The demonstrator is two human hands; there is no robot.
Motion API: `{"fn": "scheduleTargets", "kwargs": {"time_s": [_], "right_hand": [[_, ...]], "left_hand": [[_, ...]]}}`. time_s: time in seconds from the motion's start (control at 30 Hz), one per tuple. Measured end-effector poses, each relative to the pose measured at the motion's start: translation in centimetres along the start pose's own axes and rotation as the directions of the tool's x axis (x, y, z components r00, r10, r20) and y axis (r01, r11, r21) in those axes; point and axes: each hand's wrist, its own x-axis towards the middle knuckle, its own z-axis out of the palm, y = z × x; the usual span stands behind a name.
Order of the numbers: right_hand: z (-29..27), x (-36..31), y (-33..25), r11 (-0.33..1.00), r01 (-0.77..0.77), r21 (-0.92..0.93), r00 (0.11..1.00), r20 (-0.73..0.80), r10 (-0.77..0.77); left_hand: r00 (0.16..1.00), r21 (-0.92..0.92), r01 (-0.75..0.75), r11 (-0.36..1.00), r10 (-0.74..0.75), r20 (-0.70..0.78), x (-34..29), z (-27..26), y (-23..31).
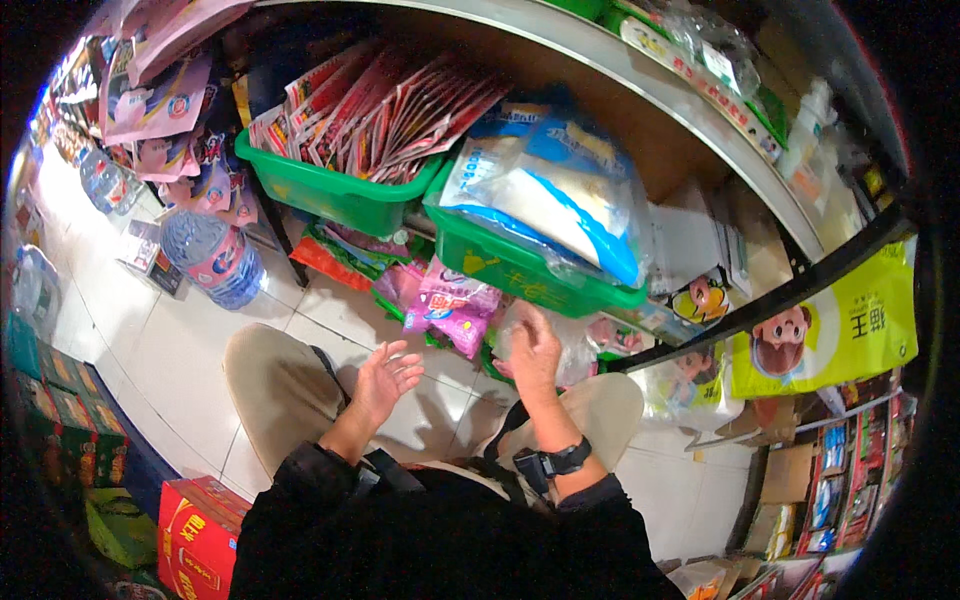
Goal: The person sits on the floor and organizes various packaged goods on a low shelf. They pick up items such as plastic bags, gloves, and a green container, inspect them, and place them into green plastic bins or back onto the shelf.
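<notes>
I'm seeing my left hand (384, 381) empty, my right hand (536, 346) unclear in grip; a puffy pink-purple plastic packet (458, 308) is lying below a green plastic tub (530, 268), probably light, slippery; I'm favouring its edge.

Downward fisheye view from head height
</notes>
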Motion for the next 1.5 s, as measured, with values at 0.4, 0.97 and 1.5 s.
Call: {"fn": "scheduleTargets", "kwargs": {"time_s": [0.4,0.97,1.5], "right_hand": [[-7.8,3.1,-13.7,0.700,0.562,-0.441,0.729,-0.136,-0.670],[-7.5,11.6,-12.1,0.431,0.603,-0.671,0.742,0.273,-0.613],[-7.4,15.7,-15.5,0.479,0.582,-0.657,0.686,0.081,-0.723]], "left_hand": [[0.999,0.063,0.046,0.997,-0.045,-0.024,0.2,-1.5,-0.4],[0.999,0.116,0.032,0.993,-0.028,-0.040,-0.4,-1.1,-0.2],[0.999,0.090,0.035,0.995,-0.036,0.012,-0.3,-0.9,-0.1]]}}
